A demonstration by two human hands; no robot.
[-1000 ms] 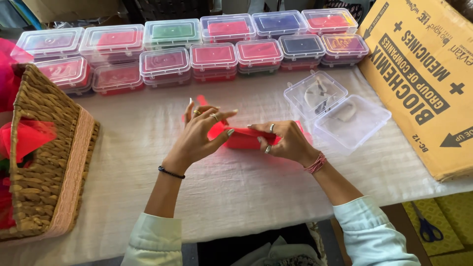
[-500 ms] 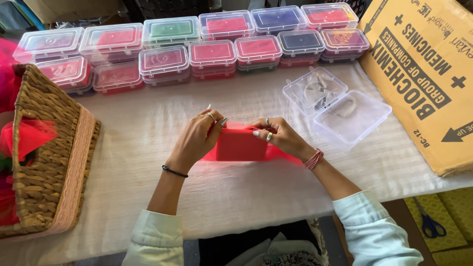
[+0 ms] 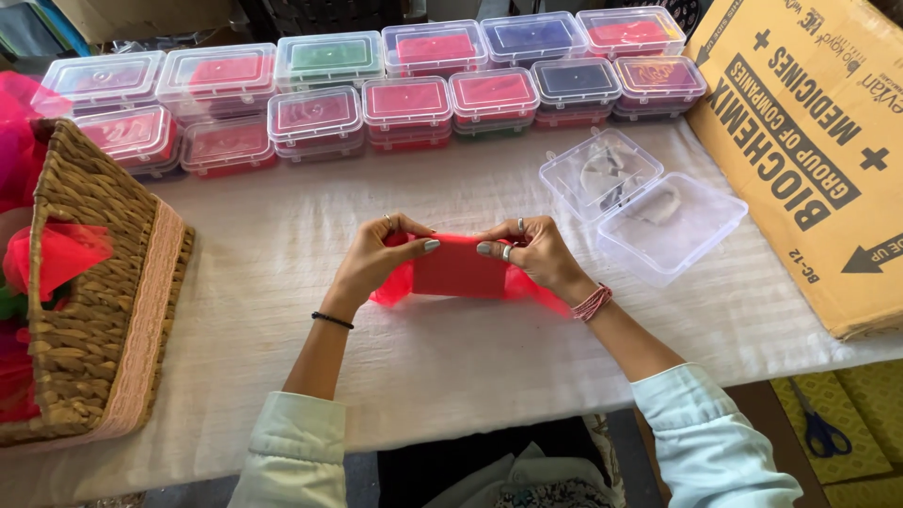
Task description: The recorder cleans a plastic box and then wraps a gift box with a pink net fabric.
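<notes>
White tablecloth (image 3: 470,367), wicker basket (image 3: 103,310), lidded boxes (image 3: 404,99)

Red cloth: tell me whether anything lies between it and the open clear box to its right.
Nothing visible does. Both hands, left and right, hold the red cloth on the white table cover; only bare cover separates it from the open clear box beside the right hand.

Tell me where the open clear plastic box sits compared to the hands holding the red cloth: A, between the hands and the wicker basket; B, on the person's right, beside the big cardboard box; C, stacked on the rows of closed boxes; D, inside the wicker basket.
B: the open clear box lies on the white table right of the right hand, next to the cardboard box.
</notes>
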